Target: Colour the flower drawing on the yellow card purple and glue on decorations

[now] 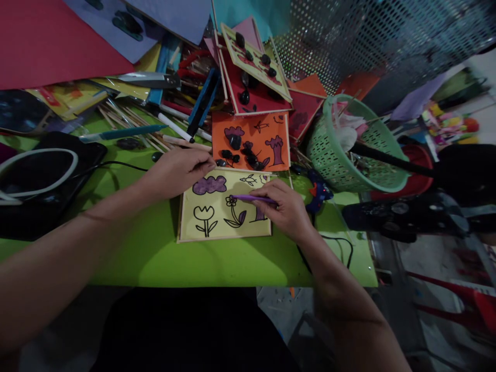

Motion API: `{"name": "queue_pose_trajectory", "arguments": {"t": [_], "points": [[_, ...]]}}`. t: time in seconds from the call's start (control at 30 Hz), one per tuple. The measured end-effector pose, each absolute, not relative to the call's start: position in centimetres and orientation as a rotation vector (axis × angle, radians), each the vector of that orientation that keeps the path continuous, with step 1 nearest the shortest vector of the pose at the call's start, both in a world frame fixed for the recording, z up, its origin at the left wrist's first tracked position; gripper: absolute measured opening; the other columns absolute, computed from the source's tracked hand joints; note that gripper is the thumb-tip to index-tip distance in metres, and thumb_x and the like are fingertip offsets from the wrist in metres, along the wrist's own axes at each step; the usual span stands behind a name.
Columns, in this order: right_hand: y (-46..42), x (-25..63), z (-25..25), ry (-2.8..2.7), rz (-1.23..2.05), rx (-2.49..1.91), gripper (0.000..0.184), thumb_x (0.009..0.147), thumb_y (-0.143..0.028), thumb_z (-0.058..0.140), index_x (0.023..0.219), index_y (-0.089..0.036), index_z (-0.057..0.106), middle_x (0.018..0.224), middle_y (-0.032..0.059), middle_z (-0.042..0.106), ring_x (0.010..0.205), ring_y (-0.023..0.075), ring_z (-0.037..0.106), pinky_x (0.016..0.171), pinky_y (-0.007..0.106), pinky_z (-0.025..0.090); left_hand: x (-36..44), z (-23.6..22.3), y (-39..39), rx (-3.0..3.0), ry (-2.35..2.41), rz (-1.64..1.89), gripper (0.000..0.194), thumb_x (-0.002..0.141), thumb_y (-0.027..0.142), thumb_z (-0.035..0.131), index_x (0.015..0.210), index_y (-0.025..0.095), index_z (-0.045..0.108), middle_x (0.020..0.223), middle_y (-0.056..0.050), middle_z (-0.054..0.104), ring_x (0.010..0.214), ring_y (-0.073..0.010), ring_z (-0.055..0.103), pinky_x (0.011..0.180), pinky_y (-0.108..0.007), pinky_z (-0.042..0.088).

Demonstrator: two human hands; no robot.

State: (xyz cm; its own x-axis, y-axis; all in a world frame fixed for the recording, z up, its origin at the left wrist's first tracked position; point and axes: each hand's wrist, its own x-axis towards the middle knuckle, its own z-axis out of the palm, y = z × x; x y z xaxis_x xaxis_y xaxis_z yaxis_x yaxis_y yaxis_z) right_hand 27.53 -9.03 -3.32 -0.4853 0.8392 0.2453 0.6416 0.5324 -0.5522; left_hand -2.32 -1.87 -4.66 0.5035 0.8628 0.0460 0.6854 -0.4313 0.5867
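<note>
A yellow picture card (217, 227) with a purple cloud, a tulip and a flower drawn in black lies on the green table (155, 258). My right hand (284, 209) is closed round a purple marker (251, 198) whose tip rests on the small flower. My left hand (178, 168) lies on the card's upper left corner, fingers curled flat and pressing it down. An orange picture card (251, 139) with black stones on it sits just beyond.
A green mesh basket (349, 155) stands at the right. Piled behind are red and yellow framed cards (256, 67), sticks, markers, a knife (147, 80) and coloured paper. A black device (46, 181) with a cable sits at the left. A blue toy (318, 191) lies by the basket.
</note>
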Motion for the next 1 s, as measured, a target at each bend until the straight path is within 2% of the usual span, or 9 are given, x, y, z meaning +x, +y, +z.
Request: {"name": "queue_pose_trajectory", "arguments": {"t": [0.53,1.0], "points": [[-9.14,27.50,-3.17,-2.282,0.512,-1.188,0.012,0.099,-0.021,0.072,0.108,-0.024,0.078,0.096,0.0048,0.074,0.090,0.0214,0.069,0.077,0.034,0.054,-2.38,-4.83,-1.84,2.240,1.259,0.486,0.039,0.101,0.043,0.043,0.097,0.020,0.074,0.100,-0.009,0.078,0.082,-0.0215,0.069,0.070,-0.032,0.043],[-9.16,27.44,-3.16,-2.296,0.491,-1.200,0.011,0.099,-0.020,0.071,0.107,-0.024,0.077,0.096,0.0048,0.074,0.090,0.0213,0.069,0.077,0.034,0.055,-2.27,-4.54,-1.84,2.243,1.260,0.455,0.042,0.100,0.043,0.041,0.098,0.018,0.074,0.101,-0.011,0.078,0.083,-0.0233,0.070,0.071,-0.033,0.044]]}}
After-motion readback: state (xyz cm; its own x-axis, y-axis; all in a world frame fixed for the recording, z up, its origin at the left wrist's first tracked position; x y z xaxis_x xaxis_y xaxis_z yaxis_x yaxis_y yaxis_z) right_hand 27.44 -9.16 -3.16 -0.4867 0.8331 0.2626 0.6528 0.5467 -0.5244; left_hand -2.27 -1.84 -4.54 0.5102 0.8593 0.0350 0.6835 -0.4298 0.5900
